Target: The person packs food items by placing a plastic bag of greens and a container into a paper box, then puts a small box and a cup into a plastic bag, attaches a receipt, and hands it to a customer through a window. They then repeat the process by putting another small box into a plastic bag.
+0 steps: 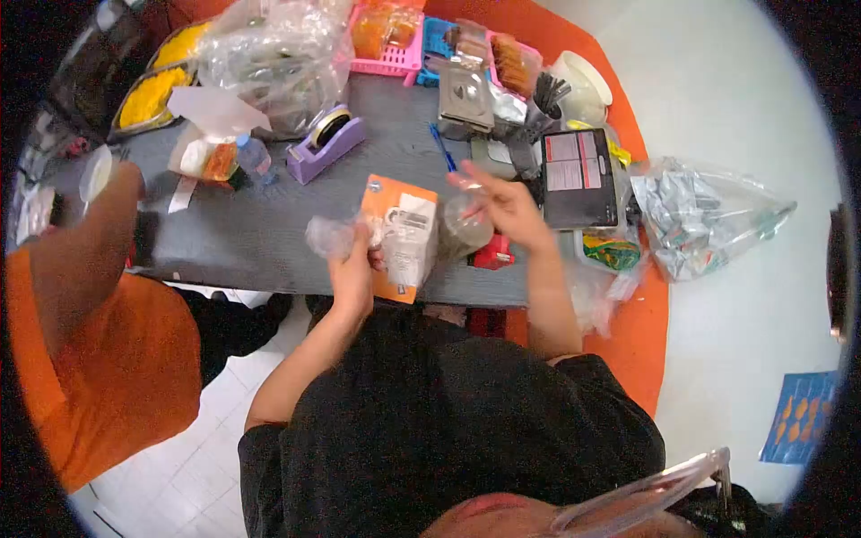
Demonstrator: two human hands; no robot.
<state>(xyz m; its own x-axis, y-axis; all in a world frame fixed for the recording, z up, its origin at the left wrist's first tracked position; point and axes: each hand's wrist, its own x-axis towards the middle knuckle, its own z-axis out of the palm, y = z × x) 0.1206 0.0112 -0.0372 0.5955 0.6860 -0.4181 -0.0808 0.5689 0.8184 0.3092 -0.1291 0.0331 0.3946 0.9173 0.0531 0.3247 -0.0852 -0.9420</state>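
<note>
My left hand [352,276] is closed at the left edge of an orange card or packet [374,202], its fingers bent around crumpled-looking clear plastic [328,237]. A printed white receipt [411,247] covers much of the orange surface. To the right, my right hand [504,208] has its fingers apart, with the index finger stretched out and slightly blurred. Under its fingertips is a round clear plastic container [467,226]. A small red object [492,253] lies just below that hand.
Behind my hands stands a purple tape dispenser [325,149], near a small bottle [254,158] and an open paper box [199,157]. A dark tablet [580,179] and a metal container [465,97] are on the right. At left, a co-worker's arm [90,242] reaches over the table.
</note>
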